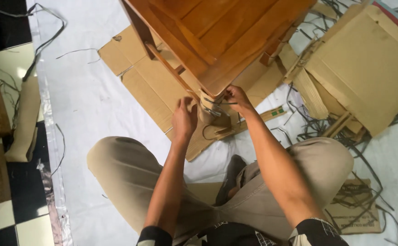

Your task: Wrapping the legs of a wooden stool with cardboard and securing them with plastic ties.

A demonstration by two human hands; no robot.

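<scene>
**Both hands at the wrapped corner of a wooden furniture piece**

Nearest, bent knees in tan trousers [130, 173]. Beyond, the left hand [184, 119] lies flat on the cardboard wrap [208, 107], grip released. The right hand [238, 98] pinches a dark strap [217, 103] there. The wooden furniture piece [217, 36] tilts, corner pointing toward 6 o'clock, long axis running to 12. Flattened cardboard [149, 82] lies beneath.

Wooden furniture [217, 36] blocks ahead; white sheet [89, 105] left open.

A white sheet [89, 100] covers a black-and-white checkered floor [7, 27], littered with flattened cardboard [367, 68].
</scene>
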